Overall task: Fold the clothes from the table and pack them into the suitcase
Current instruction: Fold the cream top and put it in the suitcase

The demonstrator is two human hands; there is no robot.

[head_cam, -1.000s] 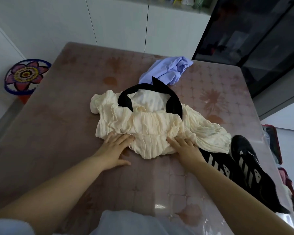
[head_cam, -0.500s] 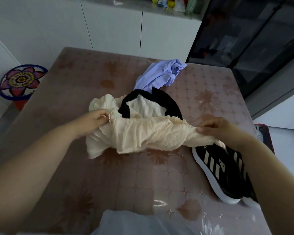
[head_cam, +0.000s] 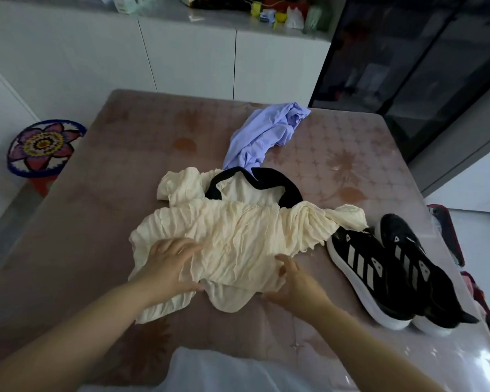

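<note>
Half a second ago you held the top [head_cam: 238, 241] up off the table [head_cam: 119, 171], stretched between your two hands, one at each end. Now it lies spread and rumpled on the table, black collar [head_cam: 290, 190] at the far side and hem toward you. Both hands have come down and drawn in to the near edge, close together but not touching. Your left hand [head_cam: 170, 267] rests on the left part of the cloth, fingers spread and fairly straight, with a fold lying over its thumb side. Your right hand [head_cam: 294, 281] is at the hem with its fingertips against the cloth; you cannot tell whether it pinches the edge or only touches it.

The lilac shirt [head_cam: 266, 137] sits bunched behind the collar as before, and the black shoes [head_cam: 379, 273] lie just right of the top, whose right sleeve touches the nearer one.

The table has a brownish glossy cover with a flower pattern. The red edge of the suitcase [head_cam: 447, 230] shows past its right side, lower down. A flower-patterned stool [head_cam: 43, 145] stands to the left. Behind are white cabinets [head_cam: 181, 58] under a cluttered counter [head_cam: 280, 15], and dark glass doors [head_cam: 408, 52] to the right.
</note>
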